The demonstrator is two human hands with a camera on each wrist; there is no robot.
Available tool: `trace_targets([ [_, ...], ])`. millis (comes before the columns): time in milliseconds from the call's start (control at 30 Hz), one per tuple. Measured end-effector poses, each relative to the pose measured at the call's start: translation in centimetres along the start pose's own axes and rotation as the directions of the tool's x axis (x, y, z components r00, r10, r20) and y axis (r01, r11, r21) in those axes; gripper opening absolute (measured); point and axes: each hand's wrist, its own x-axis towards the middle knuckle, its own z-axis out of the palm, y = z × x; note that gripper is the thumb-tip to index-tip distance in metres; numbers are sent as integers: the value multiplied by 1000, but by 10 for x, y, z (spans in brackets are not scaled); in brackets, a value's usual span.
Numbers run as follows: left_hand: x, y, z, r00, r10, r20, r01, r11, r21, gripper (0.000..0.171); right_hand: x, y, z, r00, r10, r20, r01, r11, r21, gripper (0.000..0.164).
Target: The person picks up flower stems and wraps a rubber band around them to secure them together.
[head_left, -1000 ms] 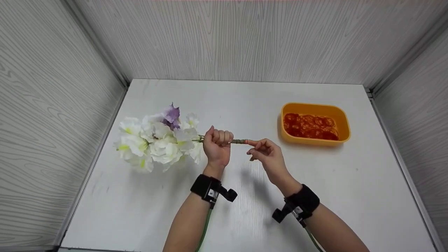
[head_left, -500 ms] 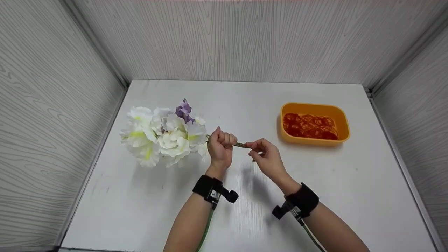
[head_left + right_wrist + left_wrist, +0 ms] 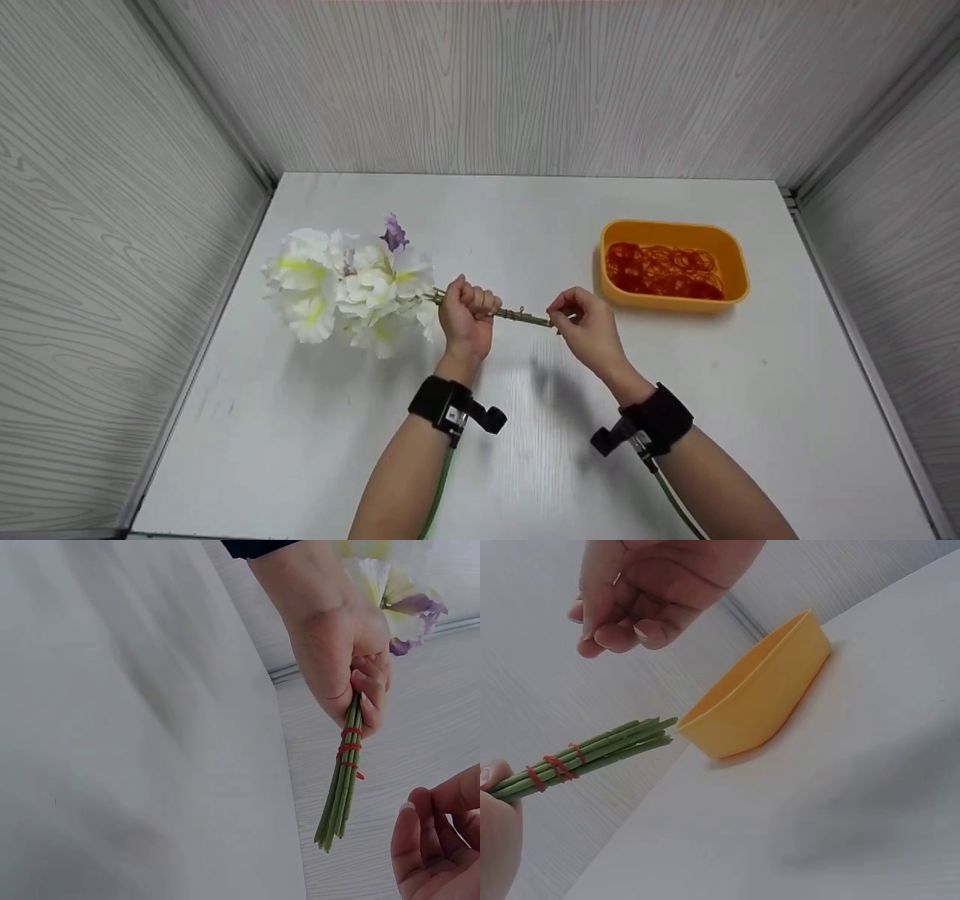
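My left hand (image 3: 469,319) grips a bunch of artificial flowers (image 3: 367,292) by its green stems (image 3: 335,806). The blooms, white with yellow and one purple, spread to the left, and the cut stem ends point right. A red rubber band (image 3: 349,748) is wound several times round the stems just past my left fist, with a small loop sticking out. Close by the stem ends is my right hand (image 3: 592,330), its fingers loosely curled. Both wrist views show a gap between this hand and the stems, and nothing in its fingers. My left palm hides the middle of the stems.
An orange-yellow plastic box (image 3: 671,302) stands at the right rear of the white table (image 3: 750,420). Inside lie many red rubber bands (image 3: 664,271). Pale wood-grain panels (image 3: 495,90) close off the back and both sides.
My right fingers, earlier touching the banded stems, have drawn back right, off the band. The bunch tilted so its stem ends dip toward me. My left hand keeps its grip.
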Motion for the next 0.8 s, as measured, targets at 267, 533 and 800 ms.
trace_targets([
  [267,5,1,-4,972,-132,-193,158,979,126,39,0,8,-1,999,24,29,-24,1000,-3,8],
  [533,10,-4,-14,935,-191,-300,245,957,156,34,-1,12,-2,996,52,65,-53,999,12,8],
  [800,16,-11,-28,886,-268,-378,324,941,93,33,-8,-11,-4,989,97,114,-98,995,6,8],
])
